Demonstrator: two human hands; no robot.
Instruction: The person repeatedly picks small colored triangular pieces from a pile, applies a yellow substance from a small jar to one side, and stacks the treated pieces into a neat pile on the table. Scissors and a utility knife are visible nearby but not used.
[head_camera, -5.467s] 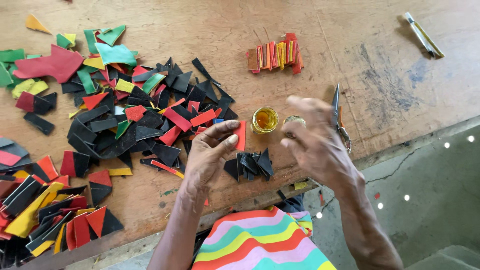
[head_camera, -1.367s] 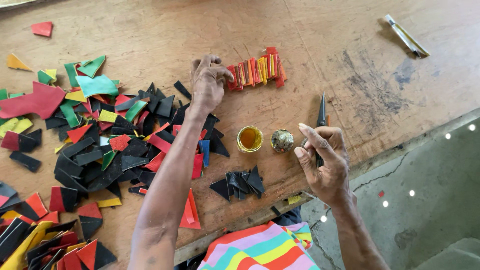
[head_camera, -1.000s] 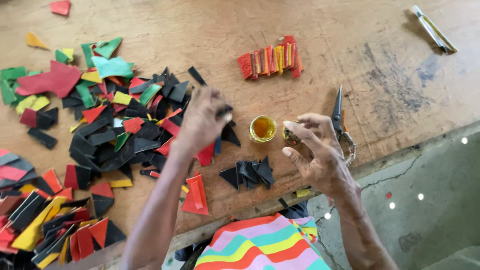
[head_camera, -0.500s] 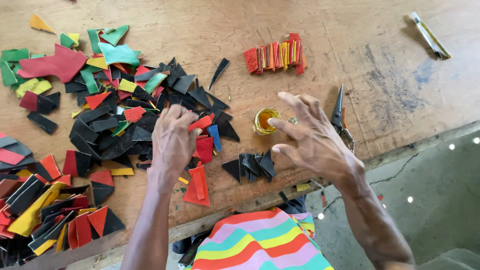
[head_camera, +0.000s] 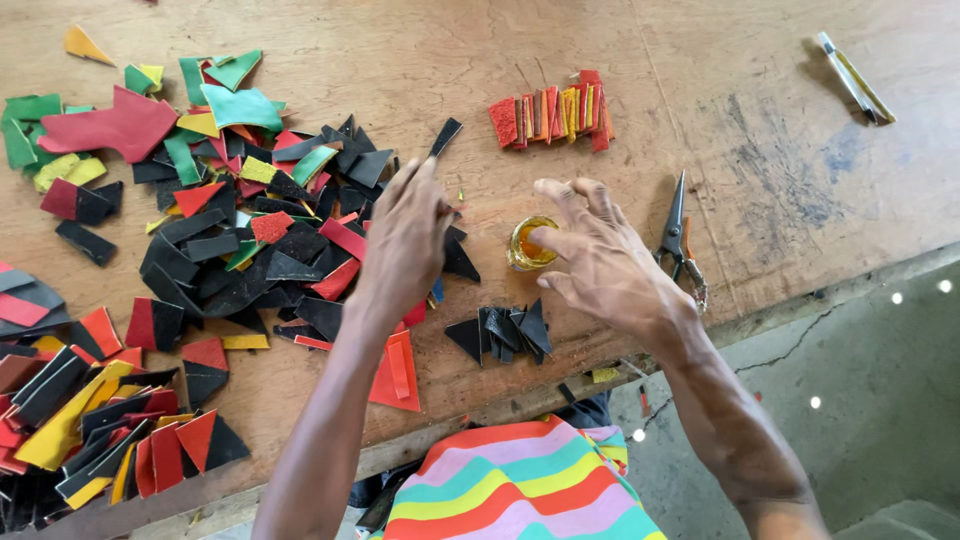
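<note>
My left hand (head_camera: 405, 240) lies back-up on a heap of black, red and green leather offcuts (head_camera: 250, 230), fingers stretched out. Its fingertips reach a narrow black strip (head_camera: 445, 137) lying just beyond the heap; nothing shows gripped in it. My right hand (head_camera: 600, 260) hovers with fingers spread and curled beside a small round cup of yellow glue (head_camera: 528, 245), and it holds nothing. A small cluster of black triangles (head_camera: 505, 330) sits near the table edge below the cup. A red piece with a strip on it (head_camera: 400, 370) lies under my left wrist.
A row of upright red, yellow and brown pieces (head_camera: 550, 110) stands at the back. Scissors (head_camera: 675, 225) lie right of my right hand. A flat metal tool (head_camera: 850, 75) is at the far right. More offcuts (head_camera: 90, 420) crowd the left front corner. The wooden table's edge (head_camera: 800, 295) drops to concrete floor.
My left hand went from the row of coloured pieces back to the heap, curled there, then stretched its fingers forward. My right hand opened and moved over the glue cup.
</note>
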